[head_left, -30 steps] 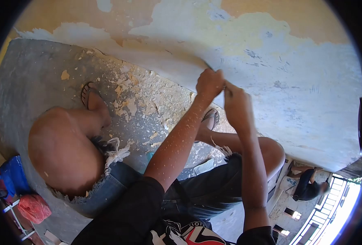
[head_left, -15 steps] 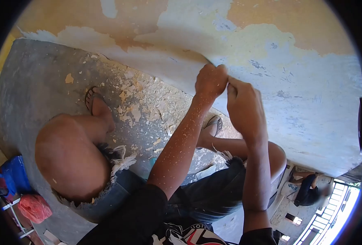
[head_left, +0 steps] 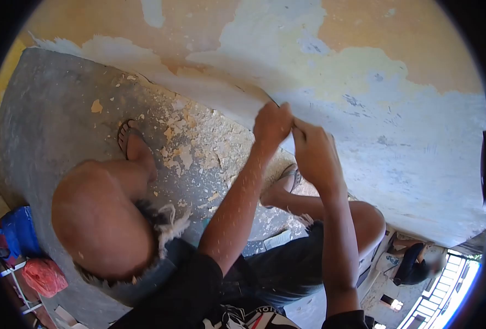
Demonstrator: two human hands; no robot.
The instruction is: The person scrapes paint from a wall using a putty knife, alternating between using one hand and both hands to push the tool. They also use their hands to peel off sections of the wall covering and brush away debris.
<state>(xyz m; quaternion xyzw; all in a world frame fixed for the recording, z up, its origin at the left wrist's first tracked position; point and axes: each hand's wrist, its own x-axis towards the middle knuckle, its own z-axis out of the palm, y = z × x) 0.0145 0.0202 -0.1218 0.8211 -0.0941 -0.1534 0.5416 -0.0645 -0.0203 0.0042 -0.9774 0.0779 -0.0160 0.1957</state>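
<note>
Both my hands are closed together low against the wall (head_left: 418, 137), whose orange and yellowish paint is partly stripped to pale patches. My left hand (head_left: 273, 125) is a fist around what looks like a scraper (head_left: 272, 98). Only a thin dark edge of it shows past the knuckles, close to the wall face. Right beside it, my right hand (head_left: 317, 156) is bent closed, its fingers meeting the left hand and apparently on the same tool. The handle is hidden inside the hands. Pale flecks cover my left forearm.
Paint flakes (head_left: 180, 156) litter the grey floor (head_left: 51, 109) along the wall's foot. My sandalled feet and bent knees frame the work spot. At the left lie a blue bag (head_left: 21, 236) and a red plastic bag (head_left: 44, 277). Another person (head_left: 413, 263) sits far right near a white grille (head_left: 438, 290).
My two hands have slid together leftward along the wall, still closed on the tool. The view has shifted slightly. My legs stay in about the same place.
</note>
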